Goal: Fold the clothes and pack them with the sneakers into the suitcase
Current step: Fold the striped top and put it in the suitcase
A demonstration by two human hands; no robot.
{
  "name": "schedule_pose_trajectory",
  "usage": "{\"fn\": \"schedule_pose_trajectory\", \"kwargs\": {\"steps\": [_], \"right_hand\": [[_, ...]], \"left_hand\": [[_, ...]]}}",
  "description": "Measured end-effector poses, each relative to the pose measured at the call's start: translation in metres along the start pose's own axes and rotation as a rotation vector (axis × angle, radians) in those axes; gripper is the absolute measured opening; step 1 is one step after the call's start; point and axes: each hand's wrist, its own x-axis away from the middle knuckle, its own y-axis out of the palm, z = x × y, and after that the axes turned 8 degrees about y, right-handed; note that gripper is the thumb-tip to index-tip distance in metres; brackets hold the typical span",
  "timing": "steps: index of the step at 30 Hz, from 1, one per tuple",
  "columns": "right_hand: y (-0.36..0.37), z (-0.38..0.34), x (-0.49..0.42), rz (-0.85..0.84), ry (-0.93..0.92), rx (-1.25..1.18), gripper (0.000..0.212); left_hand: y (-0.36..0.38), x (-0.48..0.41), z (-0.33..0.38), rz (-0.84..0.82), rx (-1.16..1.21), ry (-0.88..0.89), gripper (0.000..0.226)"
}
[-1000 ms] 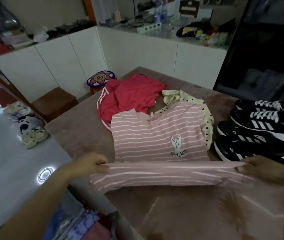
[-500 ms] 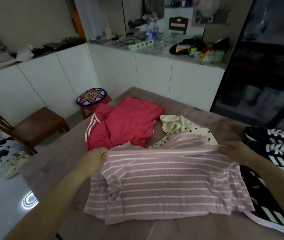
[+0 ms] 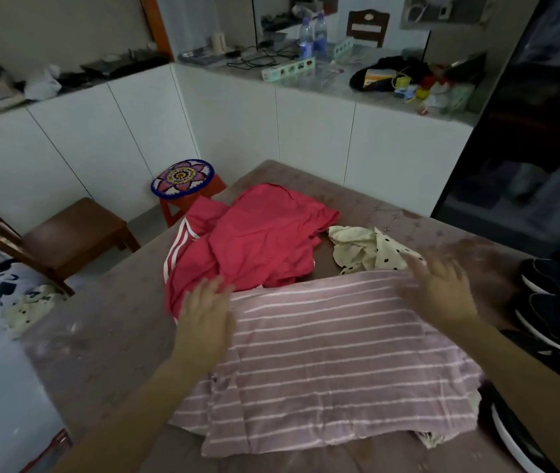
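I see bare table (image 3: 101,336) left of the striped shirt (image 3: 340,353). Sneakers (image 3: 558,319) crowd its right edge; red garment (image 3: 254,247) and dotted cloth (image 3: 364,247) block beyond.

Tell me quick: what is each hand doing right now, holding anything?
Left hand: open, fingers straight, at the pink striped shirt's left edge, gripping nothing.
Right hand: open, fingers spread, at its far right corner, gripping nothing.
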Motion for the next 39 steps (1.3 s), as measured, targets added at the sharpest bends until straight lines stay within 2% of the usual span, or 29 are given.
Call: {"fn": "schedule_pose_trajectory", "kwargs": {"steps": [2, 4, 6, 9, 11, 12, 14, 16, 18, 20, 23, 26, 29, 32, 36, 37, 39], "right_hand": [[0.021, -0.010, 0.022, 0.010, -0.205, 0.013, 0.061], [0.041, -0.013, 0.045, -0.069, -0.320, 0.040, 0.065], [0.060, -0.003, 0.062, -0.184, -0.300, 0.052, 0.067], [0.067, 0.017, 0.074, -0.217, -0.233, 0.051, 0.071], [0.060, 0.023, 0.085, -0.173, -0.283, 0.052, 0.076], [0.055, 0.022, 0.093, -0.162, -0.348, 0.051, 0.079], [0.046, 0.022, 0.110, -0.210, -0.524, 0.076, 0.084], [0.047, 0.024, 0.122, -0.299, -0.615, 0.154, 0.084], [0.053, 0.024, 0.125, -0.331, -0.571, 0.193, 0.067], [0.059, 0.019, 0.124, -0.294, -0.495, 0.186, 0.050], [0.059, 0.012, 0.125, -0.238, -0.415, 0.156, 0.045], [0.051, 0.019, 0.140, -0.236, -0.434, 0.098, 0.047], [0.047, 0.034, 0.174, -0.176, -0.498, 0.161, 0.046], [0.064, 0.049, 0.227, -0.009, -0.616, 0.258, 0.044], [0.094, 0.062, 0.296, 0.291, -0.682, 0.219, 0.048], [0.097, 0.064, 0.306, 0.328, -0.677, 0.193, 0.049], [0.093, 0.065, 0.321, 0.267, -0.642, 0.162, 0.051]], "left_hand": [[0.015, 0.028, 0.022, -0.049, -0.027, 0.205, 0.052], [0.028, 0.053, 0.031, -0.175, -0.074, 0.267, 0.058], [0.040, 0.069, 0.020, -0.267, -0.149, 0.210, 0.064], [0.038, 0.077, -0.006, -0.346, -0.181, 0.077, 0.061], [0.032, 0.083, -0.002, -0.374, -0.122, 0.048, 0.057], [0.030, 0.088, 0.005, -0.383, -0.089, 0.090, 0.056], [0.032, 0.106, 0.022, -0.370, -0.054, 0.286, 0.060], [0.031, 0.121, 0.032, -0.470, -0.058, 0.396, 0.079], [0.032, 0.126, 0.029, -0.534, -0.062, 0.390, 0.087], [0.024, 0.121, 0.030, -0.554, -0.045, 0.362, 0.073], [0.021, 0.113, 0.025, -0.553, -0.070, 0.382, 0.052], [0.020, 0.122, 0.016, -0.617, -0.092, 0.468, 0.061], [0.010, 0.149, 0.022, -0.559, -0.180, 0.572, 0.039], [0.001, 0.192, 0.034, -0.501, -0.283, 0.652, 0.047], [0.013, 0.257, 0.043, -0.172, -0.360, 0.738, 0.044], [0.015, 0.270, 0.047, -0.120, -0.340, 0.743, 0.044], [0.006, 0.286, 0.061, -0.188, -0.193, 0.668, 0.043]]}}
